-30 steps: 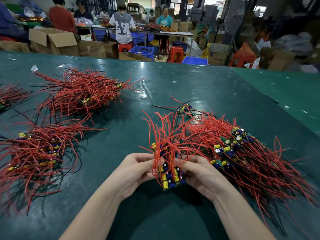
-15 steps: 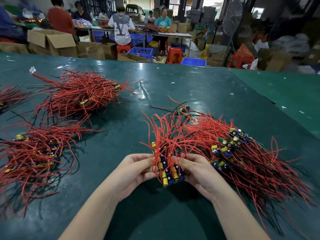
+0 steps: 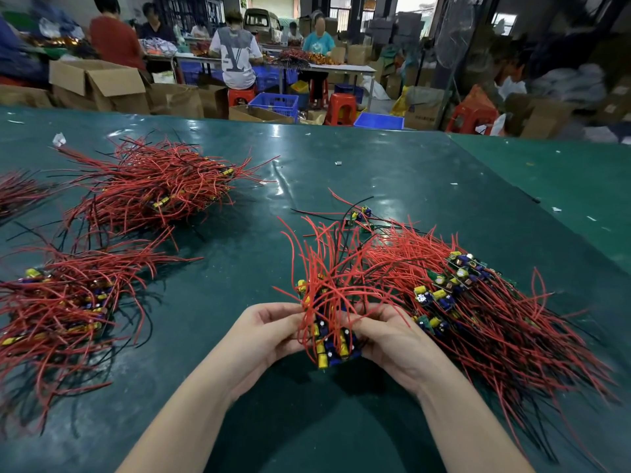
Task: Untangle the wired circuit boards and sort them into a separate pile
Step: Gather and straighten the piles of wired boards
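Head view, looking down on green table. Both hands hold one bundle of wired boards just above the table edge nearest the camera, between the wrists.

Left hand: fingers curled round the bundle's left side, tips hidden under red wires. Right hand: fingers curled round the right side, thumb on top. Neither hand is spread; both grip the same stack.

Bundle: boards stacked at the near end, yellow and blue parts facing up. Long axis runs away from the camera; wires fan up and outward from the far end, some arching right.

Key relation: those wires lean toward and seem to overlap the tangled heap, which lies just to the right, touching the right hand's knuckles. Right hand is nearer the heap. Whether any wires are really snagged there, cannot tell.

Sorted piles lie well apart on the left: near pile and far pile.

Judgement: bundle not yet clear of the heap. Next move likely needs a pull leftward, along the table, away from the heap, toward the near pile.
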`<control>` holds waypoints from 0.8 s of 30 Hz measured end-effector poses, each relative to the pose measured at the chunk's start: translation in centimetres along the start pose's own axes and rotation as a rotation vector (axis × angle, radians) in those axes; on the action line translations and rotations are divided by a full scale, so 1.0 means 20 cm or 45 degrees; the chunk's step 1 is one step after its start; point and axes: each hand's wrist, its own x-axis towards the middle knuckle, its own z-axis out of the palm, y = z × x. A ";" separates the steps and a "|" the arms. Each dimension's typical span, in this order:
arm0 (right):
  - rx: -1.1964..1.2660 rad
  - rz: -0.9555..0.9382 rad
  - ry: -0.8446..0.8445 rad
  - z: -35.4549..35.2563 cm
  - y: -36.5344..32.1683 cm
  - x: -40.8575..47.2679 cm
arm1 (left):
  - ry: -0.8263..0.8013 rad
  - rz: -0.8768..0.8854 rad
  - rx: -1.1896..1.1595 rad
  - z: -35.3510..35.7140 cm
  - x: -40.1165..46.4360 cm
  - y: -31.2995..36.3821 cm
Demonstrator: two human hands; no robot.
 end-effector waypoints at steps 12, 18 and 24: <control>0.051 0.036 -0.066 0.01 0.00 -0.01 | -0.011 -0.071 0.021 -0.02 0.01 -0.01; 0.067 0.095 0.006 0.01 0.00 0.00 | -0.038 -0.069 0.019 -0.03 0.01 0.00; 0.171 0.080 0.020 0.03 -0.01 -0.02 | -0.056 -0.073 -0.027 -0.03 0.02 -0.01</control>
